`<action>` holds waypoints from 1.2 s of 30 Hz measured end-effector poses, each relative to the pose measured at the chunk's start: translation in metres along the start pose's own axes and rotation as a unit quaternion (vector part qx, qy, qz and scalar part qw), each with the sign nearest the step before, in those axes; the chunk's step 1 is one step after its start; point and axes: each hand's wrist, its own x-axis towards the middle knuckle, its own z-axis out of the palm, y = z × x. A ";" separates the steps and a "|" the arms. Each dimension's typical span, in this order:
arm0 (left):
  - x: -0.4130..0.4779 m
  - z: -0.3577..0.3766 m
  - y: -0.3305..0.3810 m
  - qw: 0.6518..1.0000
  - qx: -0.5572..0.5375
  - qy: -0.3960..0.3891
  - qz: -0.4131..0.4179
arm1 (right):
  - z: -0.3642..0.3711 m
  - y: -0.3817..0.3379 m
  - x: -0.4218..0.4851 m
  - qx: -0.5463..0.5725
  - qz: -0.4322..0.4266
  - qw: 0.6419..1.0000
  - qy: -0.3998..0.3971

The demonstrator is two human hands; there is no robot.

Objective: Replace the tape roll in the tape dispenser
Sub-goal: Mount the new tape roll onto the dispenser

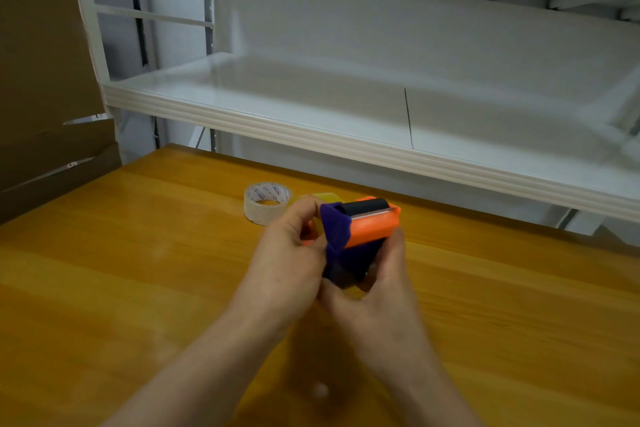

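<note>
White metal shelf [346,146] ran behind and above the tape dispenser [370,225], its lipped front edge crossing the view from upper left to lower right. Wooden table [138,270] lay under the dispenser, which was held just above the top, near the far edge. Brown cardboard [41,62] stood well to the left of the dispenser, at the table's far left corner. Both forearms came in from the near side and met at the dispenser. Left hand [294,253] gripped its left side, fingers curled, thumb and forefinger closed near the purple part at the top. Right hand [384,274] was wrapped round its lower right end, fingers curled under it — fingertips mostly hidden. Dispenser body orange with purple and a black roller on top, roller end pointing away from the person. Clear tape roll [265,203] lay flat on the table just beyond and left of the dispenser, apart from both hands. A yellowish roll [327,198] showed directly behind the dispenser — mostly hidden, contact cannot be told.
</note>
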 end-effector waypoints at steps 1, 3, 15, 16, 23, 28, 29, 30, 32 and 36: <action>0.001 0.001 -0.002 0.999 0.041 0.006 0.018 | 0.000 0.001 0.001 0.003 -0.007 1.000 0.007; 0.003 0.001 -0.005 0.987 0.147 0.043 0.046 | 0.001 0.002 0.001 0.016 -0.020 1.000 0.012; 0.004 -0.008 0.000 0.953 0.216 0.063 0.203 | 0.002 0.007 0.002 0.018 -0.043 0.999 0.007; 0.005 -0.009 -0.001 0.950 0.215 0.065 0.216 | 0.003 0.007 0.002 0.011 -0.047 0.999 0.006; 0.012 -0.018 -0.009 0.940 0.176 0.119 0.266 | 0.007 0.010 -0.002 -0.026 -0.080 0.996 0.000; 0.013 -0.017 -0.010 0.953 0.102 0.142 0.247 | 0.005 0.009 -0.001 -0.043 -0.081 0.996 -0.005; 0.013 -0.017 -0.009 0.957 0.075 0.142 0.240 | 0.005 0.009 -0.001 -0.047 -0.083 0.995 -0.007; 0.014 -0.017 -0.009 0.960 0.055 0.142 0.236 | 0.004 0.008 -0.001 -0.051 -0.085 0.995 -0.010; 0.014 -0.017 -0.008 0.959 0.051 0.147 0.237 | 0.003 0.007 -0.001 -0.058 -0.085 0.995 -0.016; 0.012 -0.017 -0.007 0.955 0.065 0.166 0.236 | 0.003 0.004 -0.002 -0.062 -0.078 0.995 -0.029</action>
